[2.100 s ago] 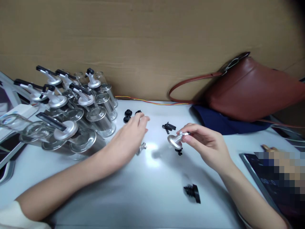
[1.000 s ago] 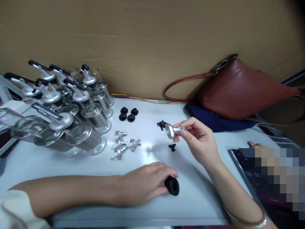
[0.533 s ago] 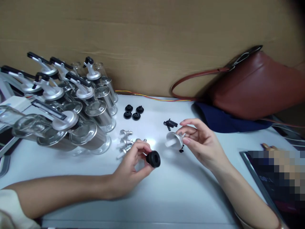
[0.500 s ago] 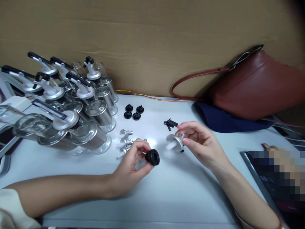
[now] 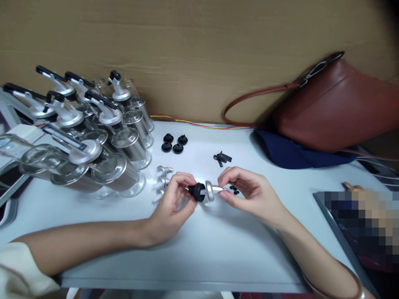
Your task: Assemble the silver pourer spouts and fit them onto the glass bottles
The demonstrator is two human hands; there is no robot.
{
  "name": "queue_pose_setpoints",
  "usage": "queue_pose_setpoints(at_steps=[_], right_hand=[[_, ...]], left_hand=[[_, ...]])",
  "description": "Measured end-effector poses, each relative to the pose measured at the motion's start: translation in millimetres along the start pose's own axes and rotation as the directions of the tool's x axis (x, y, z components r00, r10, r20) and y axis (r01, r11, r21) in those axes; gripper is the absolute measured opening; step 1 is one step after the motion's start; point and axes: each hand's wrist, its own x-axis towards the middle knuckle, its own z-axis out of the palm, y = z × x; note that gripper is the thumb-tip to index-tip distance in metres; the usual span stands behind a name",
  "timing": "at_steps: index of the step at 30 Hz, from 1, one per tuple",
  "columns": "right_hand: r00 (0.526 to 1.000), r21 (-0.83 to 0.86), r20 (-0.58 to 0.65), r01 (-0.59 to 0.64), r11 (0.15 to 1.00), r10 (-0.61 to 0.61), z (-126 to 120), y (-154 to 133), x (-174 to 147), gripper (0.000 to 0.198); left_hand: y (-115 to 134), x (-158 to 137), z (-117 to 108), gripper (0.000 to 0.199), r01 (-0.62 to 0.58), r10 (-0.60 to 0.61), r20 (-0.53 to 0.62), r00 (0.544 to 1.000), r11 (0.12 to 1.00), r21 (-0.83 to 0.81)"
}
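My left hand (image 5: 176,207) pinches a black ribbed rubber stopper (image 5: 197,192) between thumb and fingers. Facing it, my right hand (image 5: 249,191) grips a silver pour spout (image 5: 211,191) by its narrow end. The spout's stem points left and meets the stopper's opening; how deep it sits I cannot make out. More silver spouts (image 5: 162,182) lie behind my left hand, partly covered by it. Several black stoppers (image 5: 178,148) stand grouped farther back. A small pile of black levers (image 5: 222,158) lies beyond my right hand, and tiny black pieces (image 5: 234,189) rest beside its fingers.
Glass bottles with metal sleeves (image 5: 131,145), several topped with spouts, crowd the left side. A brown leather bag (image 5: 336,108) sits on dark blue cloth (image 5: 299,153) at the right. Cardboard (image 5: 187,54) stands behind the table (image 5: 193,257), with thin wires (image 5: 193,122) along its base.
My right hand has turned the spout and brought it left against the stopper. The left hand has turned the stopper toward the spout. Tiny black pieces on the table now show.
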Motion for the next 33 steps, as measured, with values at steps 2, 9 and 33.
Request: queue_pose_setpoints(at_steps=[2,9,33], right_hand=[[1.0,-0.019,-0.006,-0.001,1.0,0.001,2.1,1.5,-1.1,0.007],[0.995,0.044,0.043,-0.093,0.995,0.091,3.3,4.8,-2.9,0.01],[0.98,0.16,0.094,-0.19,0.969,0.177,9.6,0.1,-5.5,0.03]], left_hand=[[0.9,-2.0,-0.6,0.022,-0.053,0.053,0.026,0.998,0.998,0.024],[2.5,-2.4,-0.8,0.021,-0.017,0.016,0.03,0.999,0.999,0.031],[1.9,-0.9,-7.1,0.02,-0.155,0.15,0.037,0.988,0.965,0.213]])
